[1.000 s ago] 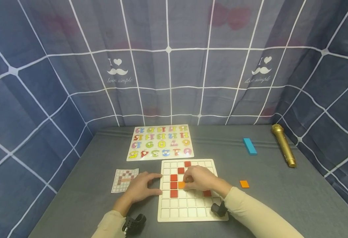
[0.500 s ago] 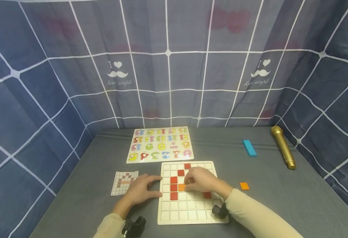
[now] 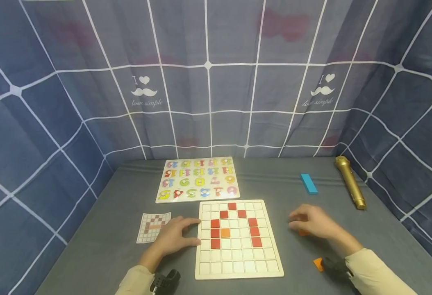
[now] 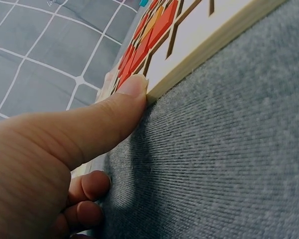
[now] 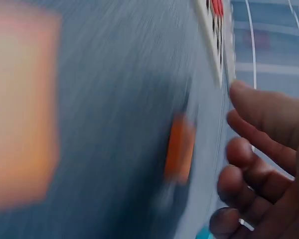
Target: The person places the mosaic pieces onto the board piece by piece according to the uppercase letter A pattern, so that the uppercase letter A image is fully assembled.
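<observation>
A wooden grid board (image 3: 242,267) lies flat on the grey cloth. Red square tiles (image 3: 215,223) form an arch in its cells, and one orange tile (image 3: 225,232) sits inside the arch's left leg. My left hand (image 3: 172,237) touches the board's left edge with spread thumb and forefinger; in the left wrist view the thumb (image 4: 117,112) rests against the rim. Right of the board, my right hand (image 3: 313,221) hovers over a loose orange tile (image 3: 303,232), partly hidden by it. The right wrist view shows nothing between its loosely bent fingers (image 5: 244,152).
Another orange tile (image 3: 318,264) lies by the right wrist camera. A printed grid card (image 3: 150,229) is left of the board, and a number puzzle (image 3: 198,179) lies behind it. A blue block (image 3: 308,184) and a gold microphone (image 3: 350,183) are at the back right.
My right hand has left the board and moved right, over the loose orange tile. The red tiles it covered now show. My left hand stays at the board's edge.
</observation>
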`<state>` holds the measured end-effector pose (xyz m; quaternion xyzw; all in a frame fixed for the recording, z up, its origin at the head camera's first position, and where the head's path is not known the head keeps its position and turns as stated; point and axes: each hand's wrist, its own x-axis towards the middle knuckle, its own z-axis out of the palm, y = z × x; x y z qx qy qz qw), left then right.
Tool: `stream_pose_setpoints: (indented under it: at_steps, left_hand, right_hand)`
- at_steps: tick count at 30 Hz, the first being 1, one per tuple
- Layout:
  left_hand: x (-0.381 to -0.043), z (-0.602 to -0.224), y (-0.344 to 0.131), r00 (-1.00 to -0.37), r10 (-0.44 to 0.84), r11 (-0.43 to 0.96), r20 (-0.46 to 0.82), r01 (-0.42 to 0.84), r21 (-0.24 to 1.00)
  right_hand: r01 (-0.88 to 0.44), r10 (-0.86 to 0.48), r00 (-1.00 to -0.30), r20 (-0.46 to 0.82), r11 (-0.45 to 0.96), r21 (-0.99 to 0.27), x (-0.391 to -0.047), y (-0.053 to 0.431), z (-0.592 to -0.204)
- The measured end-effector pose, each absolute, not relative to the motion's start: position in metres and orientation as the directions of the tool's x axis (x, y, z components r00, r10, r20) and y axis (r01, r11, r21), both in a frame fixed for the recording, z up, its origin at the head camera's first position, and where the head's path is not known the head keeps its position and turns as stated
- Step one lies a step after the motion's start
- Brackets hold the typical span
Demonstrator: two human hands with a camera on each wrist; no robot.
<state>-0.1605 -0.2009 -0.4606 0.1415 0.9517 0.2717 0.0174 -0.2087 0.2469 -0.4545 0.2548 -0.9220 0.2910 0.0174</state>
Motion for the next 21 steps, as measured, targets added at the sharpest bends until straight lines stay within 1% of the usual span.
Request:
stream_pose_setpoints:
  at_steps: [2,6,11,14,21]
  left_hand:
    - [-0.160,-0.460,-0.201,-0.960,0.277,0.812,0.045,0.259,0.523]
    - [-0.161,-0.461,-0.200,-0.961,0.271,0.813,0.045,0.254,0.524]
    - [-0.162,-0.461,-0.200,-0.962,0.269,0.815,0.035,0.247,0.524]
    - [-0.162,-0.462,-0.200,-0.962,0.270,0.817,0.032,0.246,0.522]
    - [-0.161,-0.461,-0.200,-0.961,0.274,0.815,0.046,0.257,0.520]
  right_hand:
    - [-0.468,-0.461,-0.873,0.160,0.698,-0.542,-0.203,0.264,-0.455]
    - [-0.494,-0.529,-0.840,0.116,0.660,-0.566,-0.194,0.282,-0.458]
    - [-0.516,-0.558,-0.821,0.123,0.633,-0.577,-0.193,0.284,-0.462]
    - [-0.519,-0.549,-0.825,0.135,0.640,-0.566,-0.194,0.284,-0.462]
    - [-0.489,-0.528,-0.842,0.113,0.658,-0.572,-0.192,0.282,-0.460]
